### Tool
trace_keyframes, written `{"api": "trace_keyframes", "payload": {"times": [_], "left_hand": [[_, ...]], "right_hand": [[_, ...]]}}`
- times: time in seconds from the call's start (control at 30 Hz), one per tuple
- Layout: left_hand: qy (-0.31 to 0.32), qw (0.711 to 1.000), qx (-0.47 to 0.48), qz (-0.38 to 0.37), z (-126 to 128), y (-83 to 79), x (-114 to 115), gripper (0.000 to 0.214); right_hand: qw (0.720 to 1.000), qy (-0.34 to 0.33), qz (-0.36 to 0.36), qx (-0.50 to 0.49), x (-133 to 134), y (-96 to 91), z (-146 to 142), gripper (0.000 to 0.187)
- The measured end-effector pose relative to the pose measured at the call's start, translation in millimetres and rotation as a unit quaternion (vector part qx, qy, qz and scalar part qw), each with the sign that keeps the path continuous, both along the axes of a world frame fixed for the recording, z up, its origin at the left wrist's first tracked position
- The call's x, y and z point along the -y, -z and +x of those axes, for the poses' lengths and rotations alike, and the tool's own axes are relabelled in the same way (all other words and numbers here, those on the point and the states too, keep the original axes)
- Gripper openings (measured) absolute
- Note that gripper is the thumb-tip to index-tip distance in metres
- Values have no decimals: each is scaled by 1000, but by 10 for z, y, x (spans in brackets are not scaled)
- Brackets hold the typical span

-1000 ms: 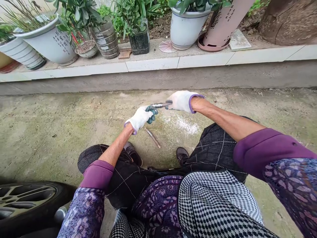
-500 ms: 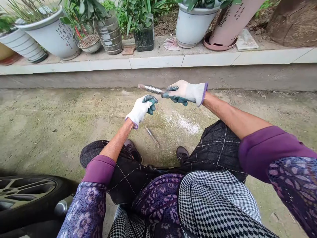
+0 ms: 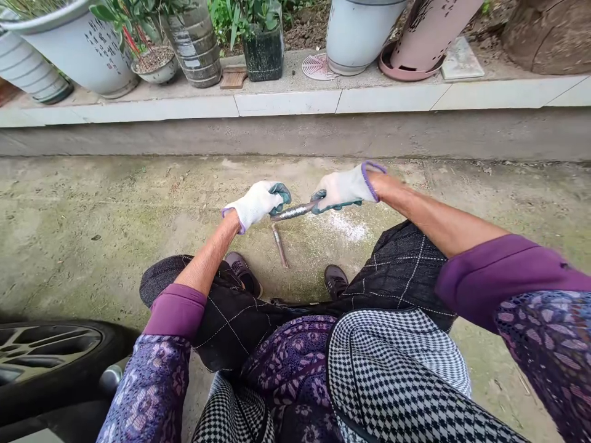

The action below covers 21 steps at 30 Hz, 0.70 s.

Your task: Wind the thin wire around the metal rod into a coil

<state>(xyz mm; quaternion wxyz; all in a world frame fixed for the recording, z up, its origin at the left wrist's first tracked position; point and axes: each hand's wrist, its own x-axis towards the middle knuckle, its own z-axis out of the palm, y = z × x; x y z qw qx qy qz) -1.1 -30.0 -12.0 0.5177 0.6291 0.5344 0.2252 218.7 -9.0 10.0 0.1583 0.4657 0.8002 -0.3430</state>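
Note:
My right hand (image 3: pixel 339 189), in a white glove with green coated fingers, is closed round one end of a brown stick (image 3: pixel 316 203) with shiny silver wire (image 3: pixel 293 212) wound about its middle. The stick tilts, its free end low and close to my left hand (image 3: pixel 265 203). That hand, gloved alike, has its fingers curled together; whatever they pinch is hidden. Below it is a second, thinner stick (image 3: pixel 279 247) with a silvery upper part. I cannot tell whether it hangs or lies on the ground.
White powder or shavings (image 3: pixel 348 227) lie on the concrete ground (image 3: pixel 138 209). Ahead runs a low tiled ledge (image 3: pixel 286 103) with potted plants, including a white pot (image 3: pixel 360 37) and a pink pot (image 3: pixel 427 37). A vehicle wheel (image 3: pixel 55 351) stands at the lower left.
My right hand has lowered and tipped the wire-wound stick down toward my left hand. The left hand has shifted slightly left. The second stick has turned more upright.

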Motion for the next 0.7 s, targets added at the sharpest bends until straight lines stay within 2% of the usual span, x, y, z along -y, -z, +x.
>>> {"api": "trace_keyframes", "payload": {"times": [0.1, 0.2, 0.4, 0.5, 0.57, 0.63, 0.7], "left_hand": [[-12, 1000, 1, -11, 46, 45, 43, 13], [-43, 998, 39, -19, 55, 66, 39, 6], [-97, 987, 128, 18, 29, -8, 3, 8], [-109, 977, 178, 30, 25, -31, 6, 10], [-108, 974, 198, 25, 15, -14, 5, 12], [-99, 975, 199, 16, -3, 24, -7, 13], [-94, 978, 187, 13, -26, 65, -33, 13]], "right_hand": [[995, -12, 97, 31, -64, 60, -47, 24], [987, 16, 161, 22, -141, 71, -27, 27], [967, 105, 214, -85, -213, -36, -29, 35], [955, 178, 181, -151, -209, -120, -78, 36], [942, 228, 115, -216, -187, -177, -89, 40], [924, 244, 34, -292, -146, -221, -71, 47], [911, 222, -39, -346, -98, -238, -30, 52]]}}
